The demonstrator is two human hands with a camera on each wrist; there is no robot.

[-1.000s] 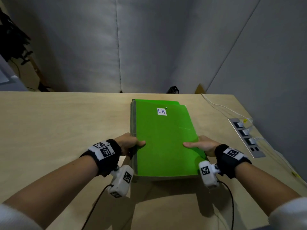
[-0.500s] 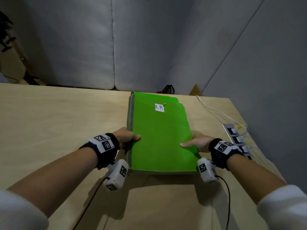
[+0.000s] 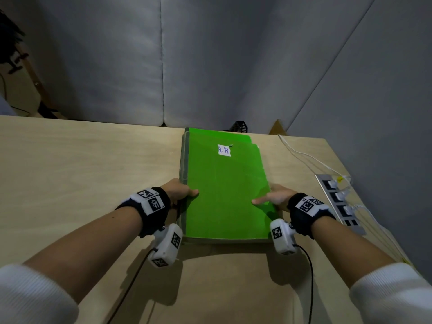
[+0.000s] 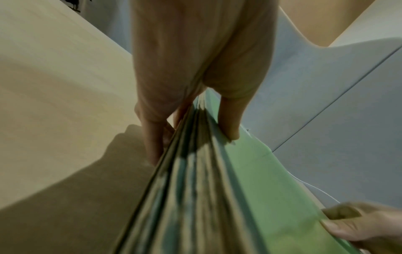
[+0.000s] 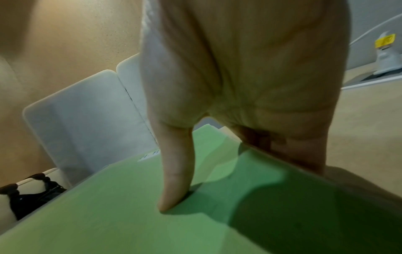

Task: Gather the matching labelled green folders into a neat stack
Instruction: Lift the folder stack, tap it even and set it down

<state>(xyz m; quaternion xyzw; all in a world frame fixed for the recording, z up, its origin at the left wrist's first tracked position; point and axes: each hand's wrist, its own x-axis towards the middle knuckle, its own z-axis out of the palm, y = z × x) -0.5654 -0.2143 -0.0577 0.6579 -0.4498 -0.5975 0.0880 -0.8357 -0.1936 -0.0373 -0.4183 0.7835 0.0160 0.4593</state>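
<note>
A stack of green folders [image 3: 225,192] lies lengthways on the wooden table [image 3: 81,164], its top folder bearing a white label [image 3: 224,150] that reads "H-R". My left hand [image 3: 181,191] grips the stack's left edge, thumb on top and fingers underneath; in the left wrist view the stack's layered edge [image 4: 195,197] runs between thumb and fingers. My right hand [image 3: 272,198] grips the right edge the same way; its thumb [image 5: 176,171] presses on the green cover [image 5: 130,214] while its fingers reach under the edge.
A grey power strip [image 3: 339,202] with white plugs and cables lies near the table's right edge. Grey padded panels [image 3: 210,66] wall in the far and right sides. A small black object [image 3: 238,126] sits behind the table's far edge.
Both hands keep the same grip on the stack's sides. The stack and hands sit slightly further from me and the view has shifted a little; nothing was let go.
</note>
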